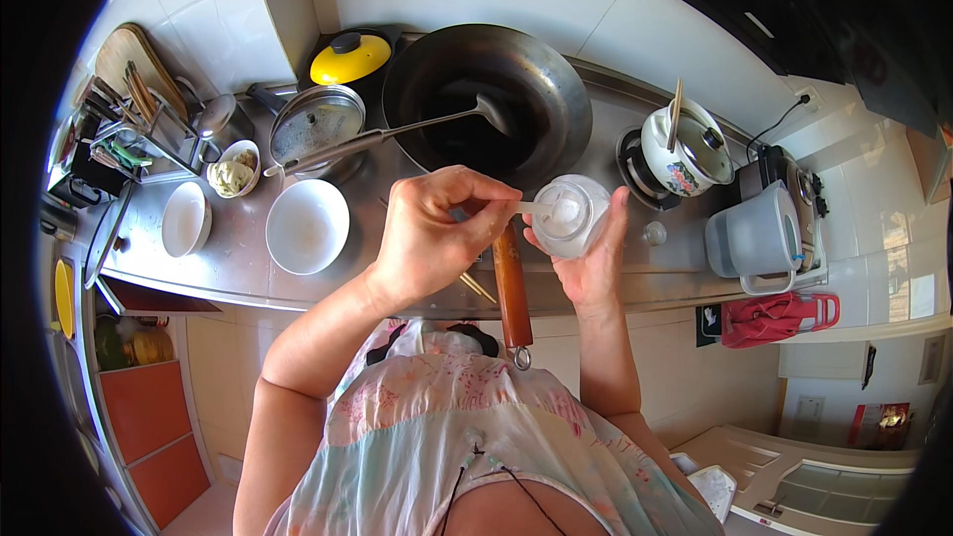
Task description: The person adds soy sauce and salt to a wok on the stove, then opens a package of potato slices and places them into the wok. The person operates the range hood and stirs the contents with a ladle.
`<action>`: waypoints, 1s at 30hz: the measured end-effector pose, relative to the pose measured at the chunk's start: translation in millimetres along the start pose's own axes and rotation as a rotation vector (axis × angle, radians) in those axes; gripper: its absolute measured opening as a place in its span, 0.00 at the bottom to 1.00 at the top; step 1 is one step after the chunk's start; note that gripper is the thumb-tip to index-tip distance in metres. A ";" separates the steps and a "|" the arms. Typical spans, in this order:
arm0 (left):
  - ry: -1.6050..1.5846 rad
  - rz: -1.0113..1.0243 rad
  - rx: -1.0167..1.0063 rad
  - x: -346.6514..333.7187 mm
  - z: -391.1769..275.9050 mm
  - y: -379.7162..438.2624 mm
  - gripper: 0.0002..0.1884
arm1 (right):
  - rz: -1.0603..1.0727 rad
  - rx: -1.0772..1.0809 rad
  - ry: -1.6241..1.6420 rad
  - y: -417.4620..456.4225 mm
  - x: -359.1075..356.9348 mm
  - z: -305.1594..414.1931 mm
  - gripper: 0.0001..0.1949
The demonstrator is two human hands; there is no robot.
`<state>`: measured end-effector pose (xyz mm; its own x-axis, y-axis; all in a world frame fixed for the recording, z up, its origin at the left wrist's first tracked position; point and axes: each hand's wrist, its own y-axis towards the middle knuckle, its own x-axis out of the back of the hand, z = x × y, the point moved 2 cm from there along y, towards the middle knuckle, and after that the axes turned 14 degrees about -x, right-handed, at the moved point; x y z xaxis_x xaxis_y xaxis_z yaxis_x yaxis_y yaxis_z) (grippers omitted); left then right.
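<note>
My left hand (435, 231) pinches the handle of a small pale spoon (533, 208), whose bowl dips into the mouth of a glass jar of white granules or powder (572, 217). My right hand (601, 257) holds the jar around its side and base, its mouth tilted up. Beyond both hands is a large dark wok (558, 89), its wooden handle (511, 290) pointing back at me beneath the hands. A metal wok spatula (491, 113) lies across the wok, its head inside and its handle reaching left to a lidded pan (316, 126).
Two white bowls (307, 227) (186, 219) and a bowl of pale food (232, 175) stand left. Rightward are a small glass lid (654, 233), a floral enamel pot (674, 156) on a burner and a plastic pitcher (756, 234). Chopsticks (478, 288) lie near the counter edge.
</note>
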<state>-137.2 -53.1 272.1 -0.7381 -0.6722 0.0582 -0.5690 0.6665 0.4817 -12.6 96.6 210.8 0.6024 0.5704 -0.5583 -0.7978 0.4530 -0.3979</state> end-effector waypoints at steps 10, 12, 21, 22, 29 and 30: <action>0.018 0.012 -0.040 -0.1 4.8 0.4 0.05 | 0.012 -0.008 -0.002 1.6 0.4 -0.5 0.40; 0.010 0.006 0.020 0.8 3.8 1.6 0.05 | -0.009 -0.013 0.014 2.5 1.2 -1.0 0.39; -0.005 0.013 0.081 0.9 4.8 2.3 0.05 | -0.008 -0.023 0.035 2.8 0.1 -1.0 0.39; -0.005 0.013 0.066 1.1 4.5 2.8 0.05 | -0.005 -0.022 0.031 3.2 -0.1 -1.4 0.38; -0.060 -0.012 0.060 1.6 0.7 2.0 0.05 | -0.016 -0.027 0.061 3.4 -0.9 0.2 0.38; -0.083 -0.021 0.062 1.4 0.4 1.2 0.04 | -0.015 -0.031 0.066 3.1 -0.8 0.0 0.38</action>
<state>-139.1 -53.1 272.4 -0.7515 -0.6593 -0.0253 -0.6046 0.6727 0.4266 -15.5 97.6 210.1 0.6124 0.5168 -0.5983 -0.7895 0.4390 -0.4289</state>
